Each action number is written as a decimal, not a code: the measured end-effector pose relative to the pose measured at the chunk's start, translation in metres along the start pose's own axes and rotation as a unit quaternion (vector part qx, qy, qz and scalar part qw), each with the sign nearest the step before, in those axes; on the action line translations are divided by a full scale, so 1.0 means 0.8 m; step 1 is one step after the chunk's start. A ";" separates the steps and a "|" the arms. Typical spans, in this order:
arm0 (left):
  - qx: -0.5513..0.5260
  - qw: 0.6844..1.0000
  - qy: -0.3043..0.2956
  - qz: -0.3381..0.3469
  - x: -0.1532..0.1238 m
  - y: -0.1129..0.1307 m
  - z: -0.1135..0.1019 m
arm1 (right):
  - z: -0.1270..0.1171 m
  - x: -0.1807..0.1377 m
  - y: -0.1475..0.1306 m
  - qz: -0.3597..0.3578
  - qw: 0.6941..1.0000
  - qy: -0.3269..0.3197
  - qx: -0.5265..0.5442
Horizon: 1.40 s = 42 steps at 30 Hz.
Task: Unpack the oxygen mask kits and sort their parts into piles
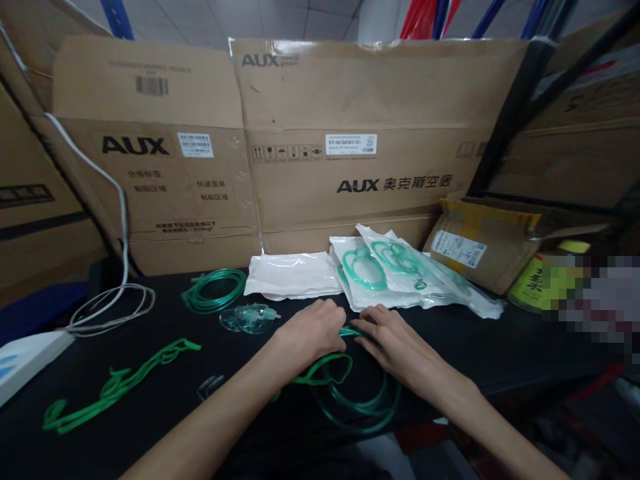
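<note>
My left hand [320,330] is closed over one end of a short stretch of translucent green tubing [349,331] on the black table. My right hand [384,335] has its thumb and fingers closed round the same tubing, a small gap away to the right. Loops of the tubing hang down below both hands near the table's front edge. Just under my left hand a bright green elastic strap [325,371] forms a loop; whether the hand grips it too is hidden. A clear greenish oxygen mask [253,318] lies to the left of my left hand.
Behind are a coiled green tube [215,291], white packets [295,275] and bagged tubing [367,270]. More green straps [125,383] lie at left, near a white power strip [33,360]. Large cardboard [300,193] walls the back; an open carton [485,233] stands right.
</note>
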<state>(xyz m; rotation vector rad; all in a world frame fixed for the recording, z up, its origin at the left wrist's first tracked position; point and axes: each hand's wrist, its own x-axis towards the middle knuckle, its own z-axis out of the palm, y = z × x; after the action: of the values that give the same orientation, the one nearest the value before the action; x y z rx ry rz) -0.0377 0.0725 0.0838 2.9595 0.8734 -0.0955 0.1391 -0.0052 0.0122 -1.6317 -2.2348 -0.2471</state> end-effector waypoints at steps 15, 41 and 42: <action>0.010 0.991 0.116 0.067 0.026 -0.011 0.019 | -0.013 -0.001 0.010 0.053 0.992 0.046 0.108; -0.114 0.946 0.304 -0.022 -0.015 -0.079 -0.095 | -0.141 0.051 0.015 0.171 0.894 0.297 0.289; -0.116 0.942 0.312 -0.053 -0.027 -0.099 -0.100 | -0.138 0.045 0.013 0.189 0.877 0.317 0.309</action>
<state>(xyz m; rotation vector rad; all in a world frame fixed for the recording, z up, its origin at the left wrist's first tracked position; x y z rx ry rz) -0.0954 0.1329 0.1623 2.7281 1.0042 0.9177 0.1596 -0.0081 0.1267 -1.3243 -1.2833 0.0443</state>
